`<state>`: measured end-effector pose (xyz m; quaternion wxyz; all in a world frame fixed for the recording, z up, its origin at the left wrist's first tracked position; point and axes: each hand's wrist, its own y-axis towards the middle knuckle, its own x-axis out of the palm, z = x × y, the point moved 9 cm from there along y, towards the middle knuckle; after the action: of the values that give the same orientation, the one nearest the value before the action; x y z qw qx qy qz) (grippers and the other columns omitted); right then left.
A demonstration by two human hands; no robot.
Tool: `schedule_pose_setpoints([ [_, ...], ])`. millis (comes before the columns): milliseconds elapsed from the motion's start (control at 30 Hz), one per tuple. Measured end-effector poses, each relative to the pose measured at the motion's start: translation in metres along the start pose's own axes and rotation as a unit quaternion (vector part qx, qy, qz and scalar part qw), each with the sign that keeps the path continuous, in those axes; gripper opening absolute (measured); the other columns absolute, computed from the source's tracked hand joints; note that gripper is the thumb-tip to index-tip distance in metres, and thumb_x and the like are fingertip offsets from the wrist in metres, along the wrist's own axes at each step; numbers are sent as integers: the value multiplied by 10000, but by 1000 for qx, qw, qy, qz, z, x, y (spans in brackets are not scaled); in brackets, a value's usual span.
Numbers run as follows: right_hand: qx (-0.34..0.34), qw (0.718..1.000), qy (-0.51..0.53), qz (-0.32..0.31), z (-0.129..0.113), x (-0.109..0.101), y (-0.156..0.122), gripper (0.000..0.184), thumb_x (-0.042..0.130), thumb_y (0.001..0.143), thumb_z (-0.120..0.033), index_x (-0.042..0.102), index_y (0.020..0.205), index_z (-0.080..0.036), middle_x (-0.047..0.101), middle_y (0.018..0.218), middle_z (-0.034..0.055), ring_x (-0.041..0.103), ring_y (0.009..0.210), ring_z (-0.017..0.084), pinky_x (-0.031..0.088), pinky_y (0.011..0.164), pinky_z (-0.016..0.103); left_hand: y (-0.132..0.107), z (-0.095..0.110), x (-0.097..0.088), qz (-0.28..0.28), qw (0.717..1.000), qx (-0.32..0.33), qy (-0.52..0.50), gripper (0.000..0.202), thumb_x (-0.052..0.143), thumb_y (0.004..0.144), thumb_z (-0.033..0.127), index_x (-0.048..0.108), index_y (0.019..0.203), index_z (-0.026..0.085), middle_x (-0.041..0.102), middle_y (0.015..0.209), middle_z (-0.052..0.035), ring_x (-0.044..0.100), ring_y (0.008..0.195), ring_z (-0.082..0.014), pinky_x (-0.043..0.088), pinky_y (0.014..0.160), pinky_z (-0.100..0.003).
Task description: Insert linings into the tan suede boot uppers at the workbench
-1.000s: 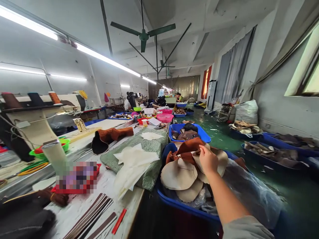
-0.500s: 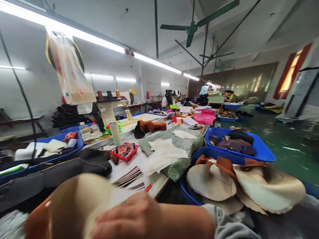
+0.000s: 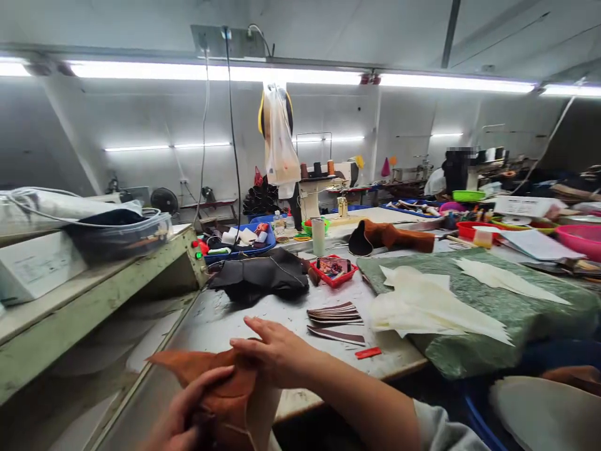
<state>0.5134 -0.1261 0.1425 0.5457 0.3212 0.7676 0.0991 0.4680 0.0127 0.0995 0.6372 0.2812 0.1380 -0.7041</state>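
A brown leather boot upper point(image 3: 230, 401) with a pale lining is between my two hands at the near edge of the table. My left hand point(image 3: 185, 410) grips its brown side, the fingers curled over the leather and the lower part blurred. On its far top edge lies my right hand point(image 3: 277, 354), the fingers fairly straight against the leather and the thumb hidden. Several dark-edged strips point(image 3: 334, 313) lie just beyond my right hand, with a red piece point(image 3: 368, 353) beside them. Behind them sits a folded black piece point(image 3: 263, 275).
A red basket point(image 3: 334, 272) holds a phone. White cut pieces point(image 3: 422, 300) lie on a green wrapped bundle point(image 3: 469, 351) at right. Another brown boot upper point(image 3: 399, 237) rests farther back, near a sewing machine point(image 3: 312, 200). A greenish machine bench point(image 3: 94, 307) borders the left side.
My view has turned left, bringing the bench into sight. My left hand has appeared on the boot upper, which now shows its brown side; the right hand remains on it.
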Motion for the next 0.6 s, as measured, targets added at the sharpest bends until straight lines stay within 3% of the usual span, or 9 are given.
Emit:
schedule_pose_setpoints([
  [67, 24, 999, 35, -20, 19, 21, 30, 540, 567, 729, -159, 473, 1258, -216, 508, 1268, 106, 517, 1104, 259, 406, 925, 380, 11, 14, -18, -5, 996, -12, 90, 458, 488, 725, 264, 526, 1180, 233, 585, 1187, -24, 523, 1096, -250, 434, 917, -333],
  [100, 61, 995, 72, 12, 33, 25, 44, 503, 541, 739, -158, 497, 1237, -213, 557, 1216, 78, 544, 1072, 230, 412, 925, 346, 14, 22, -35, 40, 986, -21, 163, 469, 457, 720, 246, 522, 1184, 220, 609, 1146, -39, 544, 1066, -257, 433, 915, -371],
  [200, 189, 957, 163, 150, 75, 37, 64, 521, 471, 712, -90, 513, 1220, -199, 550, 1232, 42, 500, 1135, 194, 359, 987, 308, -4, 59, -92, 316, 874, -9, 369, 437, 383, 767, 283, 513, 1172, 182, 615, 1104, -102, 568, 1009, -297, 423, 891, -493],
  [267, 238, 938, 190, 165, 93, 63, 64, 577, 399, 669, -26, 520, 1212, -177, 568, 1208, 54, 510, 1127, 201, 373, 977, 330, -23, 79, -86, 432, 801, 70, 408, 382, 389, 814, 286, 500, 1162, 173, 573, 1168, -117, 549, 1042, -268, 430, 903, -445],
  [300, 252, 935, 198, 153, 98, 79, 62, 600, 373, 643, -5, 529, 1203, -155, 588, 1178, 71, 529, 1106, 212, 393, 958, 346, -24, 79, -69, 427, 801, 120, 403, 342, 411, 821, 242, 504, 1144, 177, 583, 1155, -104, 552, 1043, -229, 441, 906, -382],
  [367, 281, 925, 216, 137, 108, 108, 51, 624, 350, 607, 11, 540, 1187, -122, 605, 1146, 96, 549, 1082, 220, 419, 932, 355, -2, 57, -13, 266, 848, 183, 421, 281, 389, 823, 191, 591, 1016, 217, 665, 988, -50, 612, 919, -177, 488, 838, -292],
  [433, 297, 918, 229, 129, 114, 127, 38, 613, 370, 619, -8, 527, 1201, -116, 594, 1162, 100, 549, 1083, 217, 426, 927, 349, 25, -8, 25, 103, 903, 36, 416, 362, 303, 821, 155, 651, 906, 206, 686, 917, -65, 639, 830, -189, 526, 755, -295],
  [467, 299, 916, 236, 126, 116, 132, 33, 594, 393, 639, -31, 519, 1212, -125, 593, 1164, 95, 551, 1081, 214, 428, 927, 341, 31, -39, 35, 56, 909, -42, 411, 395, 280, 833, 162, 639, 995, 182, 658, 1028, -92, 611, 946, -216, 501, 833, -338],
  [600, 305, 933, 170, 88, 125, 130, 21, 611, 479, 660, -90, 476, 1265, -182, 505, 1274, 94, 492, 1148, 241, 387, 965, 361, 40, -103, 51, -89, 910, -124, 384, 561, 432, 799, 281, 323, 1345, 217, 272, 1418, -66, 228, 1301, -292, 247, 1054, -470],
])
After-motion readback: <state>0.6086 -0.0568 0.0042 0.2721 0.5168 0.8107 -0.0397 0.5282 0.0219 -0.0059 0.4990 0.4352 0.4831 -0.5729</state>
